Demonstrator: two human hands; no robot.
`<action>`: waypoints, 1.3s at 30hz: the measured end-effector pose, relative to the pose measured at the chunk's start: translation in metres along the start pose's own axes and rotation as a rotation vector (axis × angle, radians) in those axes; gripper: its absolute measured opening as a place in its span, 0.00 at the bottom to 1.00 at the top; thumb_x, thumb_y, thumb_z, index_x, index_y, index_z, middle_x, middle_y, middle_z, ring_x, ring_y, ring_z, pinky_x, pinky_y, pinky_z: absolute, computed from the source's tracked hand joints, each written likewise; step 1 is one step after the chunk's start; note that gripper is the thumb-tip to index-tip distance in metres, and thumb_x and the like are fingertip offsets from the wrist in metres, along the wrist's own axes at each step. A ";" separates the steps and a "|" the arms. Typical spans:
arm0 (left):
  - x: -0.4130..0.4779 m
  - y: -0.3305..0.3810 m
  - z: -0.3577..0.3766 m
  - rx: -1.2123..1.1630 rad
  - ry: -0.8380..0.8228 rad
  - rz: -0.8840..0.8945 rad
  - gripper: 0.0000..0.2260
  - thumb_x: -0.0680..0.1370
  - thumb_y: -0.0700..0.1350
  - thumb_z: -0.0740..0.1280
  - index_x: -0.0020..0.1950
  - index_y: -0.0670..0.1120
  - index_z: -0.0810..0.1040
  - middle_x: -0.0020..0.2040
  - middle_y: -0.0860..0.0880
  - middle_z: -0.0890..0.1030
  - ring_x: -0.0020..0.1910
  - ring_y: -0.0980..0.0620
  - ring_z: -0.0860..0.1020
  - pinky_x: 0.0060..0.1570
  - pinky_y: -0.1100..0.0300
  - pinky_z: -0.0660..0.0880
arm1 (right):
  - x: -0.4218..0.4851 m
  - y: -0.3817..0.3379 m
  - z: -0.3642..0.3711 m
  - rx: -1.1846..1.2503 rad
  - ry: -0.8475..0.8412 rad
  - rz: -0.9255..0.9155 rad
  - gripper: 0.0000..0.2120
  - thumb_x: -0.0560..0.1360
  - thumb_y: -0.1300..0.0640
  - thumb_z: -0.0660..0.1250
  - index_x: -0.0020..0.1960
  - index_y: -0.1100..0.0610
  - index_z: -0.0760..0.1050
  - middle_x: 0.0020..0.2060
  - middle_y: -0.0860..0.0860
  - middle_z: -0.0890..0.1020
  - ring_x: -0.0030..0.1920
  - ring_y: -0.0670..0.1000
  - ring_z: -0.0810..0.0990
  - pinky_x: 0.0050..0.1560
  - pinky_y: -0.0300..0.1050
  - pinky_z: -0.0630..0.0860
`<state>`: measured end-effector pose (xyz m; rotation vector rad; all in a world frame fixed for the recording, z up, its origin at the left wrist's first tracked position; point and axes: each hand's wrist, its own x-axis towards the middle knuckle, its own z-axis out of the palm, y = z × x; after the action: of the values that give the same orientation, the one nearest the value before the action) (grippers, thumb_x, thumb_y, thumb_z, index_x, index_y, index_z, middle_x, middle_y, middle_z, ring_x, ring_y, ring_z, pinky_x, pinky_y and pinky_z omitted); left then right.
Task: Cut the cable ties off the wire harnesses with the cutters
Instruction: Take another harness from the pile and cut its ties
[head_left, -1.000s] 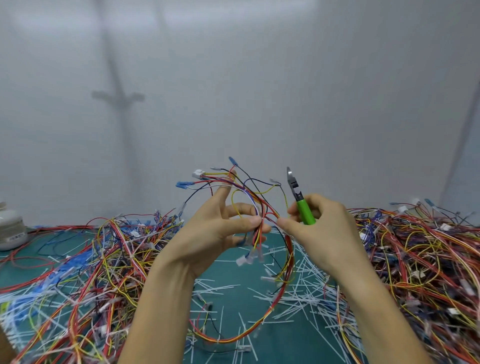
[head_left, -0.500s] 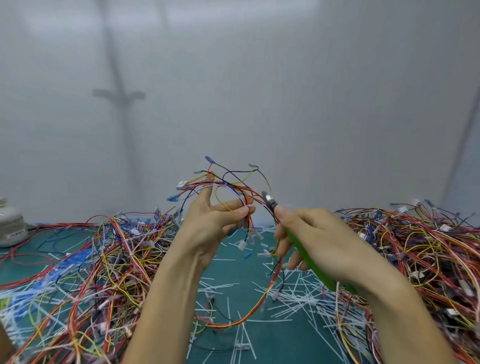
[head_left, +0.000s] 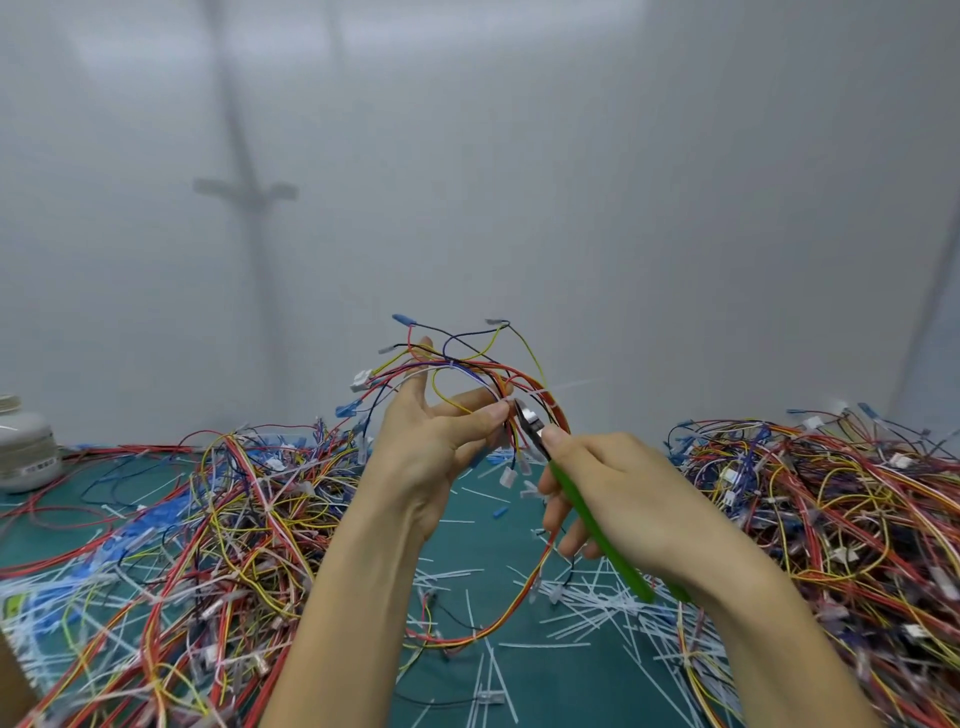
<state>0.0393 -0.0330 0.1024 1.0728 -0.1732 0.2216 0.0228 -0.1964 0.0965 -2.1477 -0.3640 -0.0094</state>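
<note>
My left hand (head_left: 431, 441) is raised above the table and pinches a wire harness (head_left: 470, 374) of red, yellow, orange and black wires between thumb and fingers. The harness loops down to the green mat. My right hand (head_left: 618, 499) grips the green-handled cutters (head_left: 592, 514). Their metal jaws (head_left: 530, 418) sit against the harness right beside my left thumb tip. A thin white cable tie (head_left: 563, 387) sticks out to the right from the bundle just above the jaws. Whether the jaws are around the tie is unclear.
Big tangled heaps of harnesses lie on the left (head_left: 208, 519) and right (head_left: 831, 509) of the green mat (head_left: 493, 540). Cut white tie pieces (head_left: 587, 608) litter the mat's middle. A white jar (head_left: 23, 447) stands at far left. A grey wall rises behind.
The cutters swung from pointing upright to lying slanted, jaws brought left onto the harness at my left thumb. My left hand shifted the harness slightly up and left, then held it.
</note>
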 end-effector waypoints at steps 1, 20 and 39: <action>0.000 0.000 0.000 0.002 0.005 0.003 0.38 0.72 0.24 0.68 0.75 0.50 0.60 0.43 0.42 0.85 0.41 0.45 0.84 0.41 0.58 0.82 | 0.000 0.000 0.000 -0.005 0.009 -0.005 0.26 0.80 0.36 0.52 0.41 0.53 0.77 0.34 0.50 0.85 0.31 0.52 0.84 0.45 0.55 0.81; -0.002 -0.001 0.003 0.086 0.025 0.031 0.32 0.71 0.27 0.71 0.72 0.42 0.65 0.44 0.40 0.86 0.39 0.46 0.85 0.41 0.57 0.82 | -0.002 -0.005 0.003 -0.091 0.113 -0.039 0.24 0.79 0.36 0.51 0.40 0.50 0.76 0.31 0.49 0.83 0.27 0.47 0.82 0.40 0.51 0.81; 0.000 0.001 -0.005 0.164 0.032 0.052 0.22 0.72 0.31 0.72 0.62 0.42 0.70 0.50 0.38 0.85 0.46 0.46 0.85 0.49 0.56 0.81 | -0.002 -0.006 -0.003 0.034 0.224 -0.057 0.25 0.81 0.38 0.53 0.38 0.54 0.77 0.30 0.49 0.84 0.25 0.51 0.81 0.35 0.49 0.79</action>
<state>0.0395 -0.0280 0.1013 1.2275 -0.1560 0.3040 0.0198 -0.1958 0.1029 -2.0769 -0.2920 -0.2717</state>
